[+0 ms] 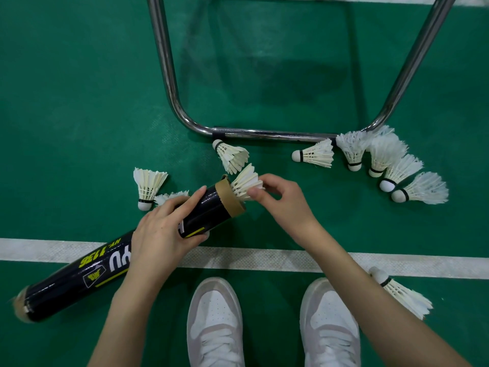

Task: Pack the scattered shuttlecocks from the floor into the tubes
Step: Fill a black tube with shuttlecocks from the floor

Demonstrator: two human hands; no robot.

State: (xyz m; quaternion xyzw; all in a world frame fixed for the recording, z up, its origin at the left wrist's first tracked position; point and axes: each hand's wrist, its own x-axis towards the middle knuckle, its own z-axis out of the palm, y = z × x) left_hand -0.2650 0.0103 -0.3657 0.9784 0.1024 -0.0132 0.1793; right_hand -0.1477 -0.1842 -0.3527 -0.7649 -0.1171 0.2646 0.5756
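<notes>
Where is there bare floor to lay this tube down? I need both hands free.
Bare green floor lies left of the chrome tube frame, and inside that frame. It is crowded right of it, where white feather shuttlecocks cluster, and around the black cardboard tube.

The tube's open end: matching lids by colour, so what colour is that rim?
Brown cardboard rim on a glossy black tube with yellow print; head view.

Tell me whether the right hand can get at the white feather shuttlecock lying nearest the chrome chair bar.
Probably yes, once freed. The right hand pinches a shuttlecock in the black tube; the white feather shuttlecock lies just beyond it on open green floor, nothing between.
</notes>
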